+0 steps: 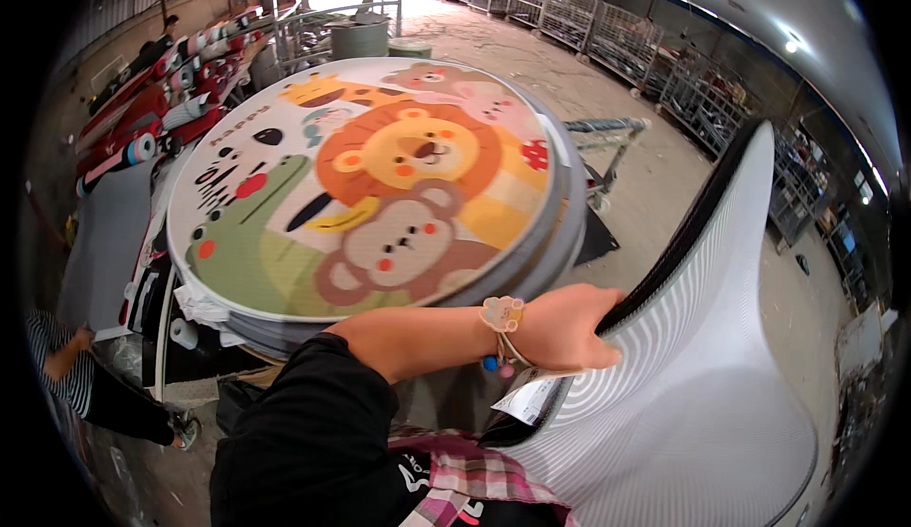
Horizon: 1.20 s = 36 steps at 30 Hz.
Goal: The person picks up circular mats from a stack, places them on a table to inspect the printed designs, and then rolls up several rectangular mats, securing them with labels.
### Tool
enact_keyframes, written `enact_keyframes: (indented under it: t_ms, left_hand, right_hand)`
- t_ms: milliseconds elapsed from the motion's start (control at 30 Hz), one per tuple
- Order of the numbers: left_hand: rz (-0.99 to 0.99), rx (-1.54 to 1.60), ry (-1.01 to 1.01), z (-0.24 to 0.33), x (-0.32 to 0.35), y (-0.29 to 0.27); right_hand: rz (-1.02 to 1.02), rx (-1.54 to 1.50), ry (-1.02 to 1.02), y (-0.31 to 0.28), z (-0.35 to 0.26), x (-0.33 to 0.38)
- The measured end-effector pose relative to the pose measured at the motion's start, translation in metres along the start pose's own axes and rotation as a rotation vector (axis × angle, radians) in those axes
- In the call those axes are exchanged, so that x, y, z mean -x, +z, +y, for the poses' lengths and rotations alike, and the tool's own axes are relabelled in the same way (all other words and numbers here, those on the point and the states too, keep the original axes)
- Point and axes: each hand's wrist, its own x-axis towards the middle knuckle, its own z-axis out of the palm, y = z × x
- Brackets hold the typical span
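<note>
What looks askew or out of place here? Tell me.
Little stands out. The round animal-print mats sit in a slightly uneven stack, edges stepped on the right. The left hand grips a grey mat, bent upward with its underside showing, a paper tag dangling.

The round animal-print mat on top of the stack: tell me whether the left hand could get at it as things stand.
Probably yes, but not freely: the left hand is closed in a grip on the edge of the lifted grey mat. The round animal-print mat lies uncovered just beyond the forearm, so the hand would need to let go first.
</note>
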Motion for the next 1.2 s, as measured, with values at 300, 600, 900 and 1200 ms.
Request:
enact_keyframes:
  t_ms: [300, 600, 900, 1200]
  left_hand:
    - [0.505, 0.317, 0.006, 0.041, 0.217, -0.145]
    - [1.463, 0.484, -0.098, -0.029, 0.393, -0.240]
    - [1.628, 0.699, -0.528, -0.114, 0.431, -0.255]
    - [1.267, 0.310, -0.911, -0.128, 0.378, -0.277]
  right_hand:
    - [0.168, -0.158, -0.218, 0.177, -0.182, 0.042]
    - [-0.468, -0.571, 0.067, 0.480, -0.331, 0.041]
    - [-0.614, -0.586, 0.124, 0.545, -0.275, 0.113]
    - [-0.609, -0.195, 0.644, 0.448, -0.091, 0.162]
